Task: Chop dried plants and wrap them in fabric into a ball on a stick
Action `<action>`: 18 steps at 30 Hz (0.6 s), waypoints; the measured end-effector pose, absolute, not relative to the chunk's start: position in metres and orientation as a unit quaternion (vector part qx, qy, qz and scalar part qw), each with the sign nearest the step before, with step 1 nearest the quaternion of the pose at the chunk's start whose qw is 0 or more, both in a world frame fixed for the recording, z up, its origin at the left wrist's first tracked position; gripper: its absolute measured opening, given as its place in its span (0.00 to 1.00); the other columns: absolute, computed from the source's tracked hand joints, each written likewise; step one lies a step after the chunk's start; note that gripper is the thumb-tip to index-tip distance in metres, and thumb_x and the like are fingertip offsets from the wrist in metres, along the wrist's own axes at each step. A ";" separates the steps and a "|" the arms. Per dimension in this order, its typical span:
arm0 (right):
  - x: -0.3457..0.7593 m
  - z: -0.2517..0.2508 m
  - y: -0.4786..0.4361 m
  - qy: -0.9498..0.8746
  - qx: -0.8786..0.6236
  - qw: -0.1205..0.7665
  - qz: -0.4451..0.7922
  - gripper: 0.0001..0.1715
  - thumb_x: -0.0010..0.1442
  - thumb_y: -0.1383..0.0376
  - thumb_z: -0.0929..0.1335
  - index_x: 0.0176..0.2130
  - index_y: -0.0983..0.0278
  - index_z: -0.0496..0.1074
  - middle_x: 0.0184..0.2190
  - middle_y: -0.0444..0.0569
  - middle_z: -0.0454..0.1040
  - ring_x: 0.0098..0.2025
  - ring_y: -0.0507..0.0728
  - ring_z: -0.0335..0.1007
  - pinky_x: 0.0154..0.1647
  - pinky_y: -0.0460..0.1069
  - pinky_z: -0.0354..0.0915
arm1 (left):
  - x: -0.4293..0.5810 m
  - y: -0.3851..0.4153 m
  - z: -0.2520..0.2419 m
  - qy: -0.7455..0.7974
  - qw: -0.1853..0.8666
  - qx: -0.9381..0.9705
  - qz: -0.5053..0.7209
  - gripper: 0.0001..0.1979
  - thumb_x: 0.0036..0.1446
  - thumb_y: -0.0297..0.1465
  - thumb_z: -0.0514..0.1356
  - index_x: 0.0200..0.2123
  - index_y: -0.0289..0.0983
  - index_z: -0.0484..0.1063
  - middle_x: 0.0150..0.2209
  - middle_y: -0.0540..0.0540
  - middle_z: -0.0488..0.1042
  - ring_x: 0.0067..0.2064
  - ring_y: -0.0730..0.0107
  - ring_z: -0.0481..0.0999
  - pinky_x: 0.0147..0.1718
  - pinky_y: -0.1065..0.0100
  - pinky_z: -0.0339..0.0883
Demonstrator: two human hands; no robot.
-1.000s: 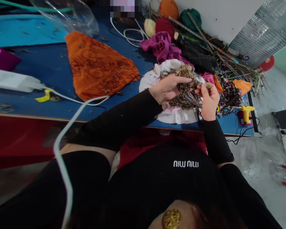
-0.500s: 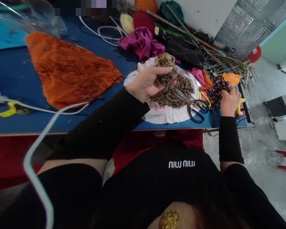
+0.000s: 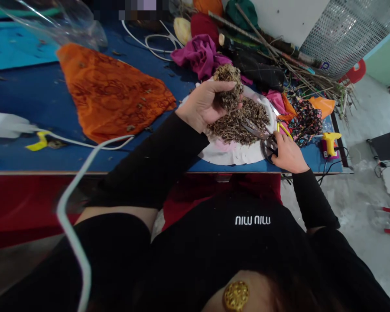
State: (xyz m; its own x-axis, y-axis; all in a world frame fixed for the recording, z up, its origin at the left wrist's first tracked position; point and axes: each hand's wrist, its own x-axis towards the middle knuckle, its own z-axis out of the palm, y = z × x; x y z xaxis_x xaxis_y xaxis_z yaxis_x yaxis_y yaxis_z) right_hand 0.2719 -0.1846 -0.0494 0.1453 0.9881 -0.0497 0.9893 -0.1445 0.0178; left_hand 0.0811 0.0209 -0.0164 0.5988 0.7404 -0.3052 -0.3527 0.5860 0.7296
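My left hand is closed around a clump of dried, shredded brown plant material, raised over a loose heap of the same stuff. Under the heap lies a round white cloth. The black-handled scissors rest with their blades on the heap. At their handles is my right hand, its fingers curled over the loops and partly hiding them. Just beyond those fingers shows a yellow-handled tool, only partly visible.
An orange patterned cloth lies left on the blue table. Black floral fabric and a yellow glue gun are at the right. Purple cloth and dry sticks sit behind. A white cable hangs in front.
My right hand has left the floral fabric and come left and nearer onto the scissors' handles. My left hand still holds its clump. The whole view has shifted slightly.
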 end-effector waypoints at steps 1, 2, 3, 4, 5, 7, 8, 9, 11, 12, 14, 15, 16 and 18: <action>0.274 -0.050 -0.183 0.653 0.757 0.017 -0.013 0.47 0.51 0.66 0.67 0.67 0.77 0.59 0.58 0.73 0.73 0.58 0.74 0.72 0.57 0.65 0.70 | 0.081 0.022 -0.017 0.304 0.837 0.317 0.327 0.08 0.63 0.22 0.61 0.31 0.38 0.75 0.31 0.49 0.78 0.37 0.68 0.78 0.43 0.64 0.76; 0.275 -0.051 -0.182 0.653 0.757 0.009 -0.015 0.48 0.51 0.67 0.68 0.68 0.77 0.58 0.58 0.74 0.73 0.58 0.74 0.72 0.57 0.65 0.70 | 0.081 0.023 -0.018 0.302 0.838 0.317 0.326 0.08 0.62 0.22 0.62 0.31 0.38 0.76 0.32 0.49 0.78 0.37 0.68 0.78 0.43 0.64 0.76; 0.276 -0.051 -0.181 0.651 0.759 0.003 -0.018 0.48 0.50 0.67 0.68 0.68 0.78 0.58 0.59 0.74 0.73 0.58 0.74 0.72 0.57 0.65 0.70 | 0.080 0.024 -0.018 0.304 0.838 0.314 0.328 0.08 0.62 0.22 0.62 0.31 0.38 0.76 0.31 0.49 0.78 0.37 0.68 0.78 0.43 0.64 0.76; 0.276 -0.050 -0.181 0.646 0.763 0.000 -0.021 0.49 0.51 0.66 0.68 0.68 0.77 0.57 0.59 0.74 0.72 0.57 0.74 0.73 0.55 0.65 0.71 | 0.080 0.024 -0.018 0.307 0.837 0.310 0.330 0.08 0.62 0.22 0.63 0.31 0.38 0.76 0.31 0.49 0.78 0.37 0.68 0.78 0.42 0.64 0.77; 0.275 -0.049 -0.181 0.638 0.770 0.004 -0.022 0.48 0.52 0.66 0.68 0.69 0.75 0.58 0.60 0.73 0.72 0.55 0.73 0.74 0.53 0.64 0.72 | 0.080 0.025 -0.018 0.310 0.837 0.305 0.333 0.08 0.62 0.23 0.62 0.30 0.37 0.76 0.31 0.49 0.77 0.36 0.69 0.78 0.41 0.64 0.77; 0.272 -0.041 -0.183 0.616 0.787 0.023 -0.010 0.45 0.54 0.64 0.68 0.69 0.71 0.60 0.61 0.71 0.72 0.51 0.72 0.76 0.46 0.61 0.73 | 0.079 0.026 -0.018 0.313 0.835 0.300 0.339 0.09 0.61 0.22 0.62 0.29 0.37 0.76 0.30 0.49 0.77 0.35 0.69 0.78 0.40 0.64 0.77; 0.271 -0.036 -0.184 0.606 0.795 0.034 0.000 0.44 0.56 0.62 0.68 0.69 0.68 0.61 0.60 0.69 0.73 0.49 0.71 0.77 0.43 0.60 0.73 | 0.079 0.027 -0.018 0.312 0.834 0.303 0.339 0.08 0.61 0.22 0.62 0.29 0.37 0.76 0.30 0.48 0.77 0.37 0.67 0.79 0.40 0.64 0.77; 0.271 -0.029 -0.185 0.599 0.799 0.043 0.010 0.43 0.57 0.61 0.69 0.69 0.67 0.63 0.59 0.68 0.74 0.48 0.71 0.78 0.41 0.58 0.72 | 0.079 0.028 -0.018 0.312 0.832 0.309 0.340 0.08 0.59 0.22 0.63 0.29 0.38 0.76 0.30 0.47 0.77 0.39 0.65 0.80 0.42 0.63 0.77; 0.275 -0.015 -0.190 0.599 0.799 0.047 0.021 0.42 0.57 0.60 0.69 0.69 0.64 0.65 0.55 0.63 0.77 0.46 0.69 0.79 0.39 0.56 0.71 | 0.078 0.029 -0.019 0.316 0.825 0.323 0.339 0.07 0.58 0.22 0.64 0.29 0.39 0.76 0.31 0.46 0.78 0.45 0.59 0.81 0.46 0.60 0.77; 0.278 -0.008 -0.193 0.605 0.795 0.043 0.020 0.43 0.57 0.60 0.69 0.69 0.62 0.65 0.53 0.60 0.79 0.45 0.69 0.79 0.39 0.56 0.71 | 0.077 0.030 -0.018 0.320 0.821 0.329 0.340 0.07 0.57 0.22 0.64 0.29 0.39 0.76 0.31 0.45 0.78 0.48 0.57 0.81 0.48 0.59 0.77; 0.289 0.003 -0.199 0.623 0.782 0.025 0.002 0.43 0.56 0.63 0.69 0.70 0.59 0.66 0.49 0.55 0.82 0.45 0.67 0.79 0.41 0.56 0.72 | 0.075 0.030 -0.017 0.326 0.814 0.342 0.339 0.08 0.58 0.22 0.64 0.28 0.39 0.75 0.30 0.46 0.78 0.51 0.57 0.79 0.52 0.58 0.76; 0.295 0.006 -0.202 0.632 0.775 0.011 -0.013 0.43 0.55 0.64 0.69 0.69 0.57 0.67 0.49 0.53 0.83 0.46 0.66 0.80 0.43 0.56 0.72 | 0.074 0.030 -0.016 0.325 0.811 0.349 0.338 0.09 0.58 0.21 0.64 0.29 0.39 0.74 0.30 0.47 0.78 0.52 0.56 0.78 0.54 0.56 0.75; 0.301 0.007 -0.205 0.638 0.769 -0.007 -0.030 0.43 0.54 0.65 0.69 0.68 0.57 0.69 0.49 0.52 0.83 0.47 0.66 0.79 0.45 0.56 0.73 | 0.073 0.029 -0.016 0.323 0.810 0.357 0.335 0.09 0.57 0.21 0.65 0.29 0.40 0.74 0.29 0.47 0.77 0.53 0.56 0.77 0.56 0.55 0.74; 0.310 0.003 -0.208 0.640 0.762 -0.066 -0.071 0.41 0.54 0.66 0.68 0.66 0.58 0.72 0.52 0.52 0.82 0.49 0.65 0.79 0.50 0.58 0.73 | 0.069 0.029 -0.016 0.315 0.812 0.368 0.326 0.09 0.56 0.21 0.68 0.31 0.41 0.74 0.29 0.48 0.77 0.54 0.54 0.76 0.59 0.52 0.72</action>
State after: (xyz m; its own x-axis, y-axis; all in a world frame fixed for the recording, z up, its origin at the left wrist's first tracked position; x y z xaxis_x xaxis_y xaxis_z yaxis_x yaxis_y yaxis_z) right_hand 0.3105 -0.2085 0.0030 0.1704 0.9851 -0.0238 0.9664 -0.1718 -0.1910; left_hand 0.0693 0.0286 -0.0158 0.5901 0.7604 -0.2713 -0.2972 0.5171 0.8027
